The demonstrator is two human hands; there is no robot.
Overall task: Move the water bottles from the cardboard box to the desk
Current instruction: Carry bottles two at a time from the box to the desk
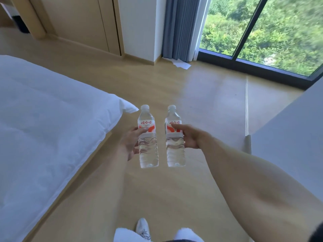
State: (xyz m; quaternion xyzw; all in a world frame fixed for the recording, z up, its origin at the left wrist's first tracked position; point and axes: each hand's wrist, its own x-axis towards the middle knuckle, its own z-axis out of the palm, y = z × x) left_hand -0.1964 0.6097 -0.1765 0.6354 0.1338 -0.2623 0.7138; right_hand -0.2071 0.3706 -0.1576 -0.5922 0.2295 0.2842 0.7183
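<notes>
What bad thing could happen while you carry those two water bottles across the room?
Each hand holds one bottle only around its label: the left hand grips the left bottle, the right hand the right bottle. Either could slip and drop onto the wooden floor. With both hands full, there may be nothing free to catch one. The white paper by the curtain might be slippery underfoot.

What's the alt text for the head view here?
A person holds one water bottle upright in each hand, the left hand gripping the left bottle and the right hand the right bottle, above a wooden floor. A white bed lies to the left, a window ahead.
</notes>
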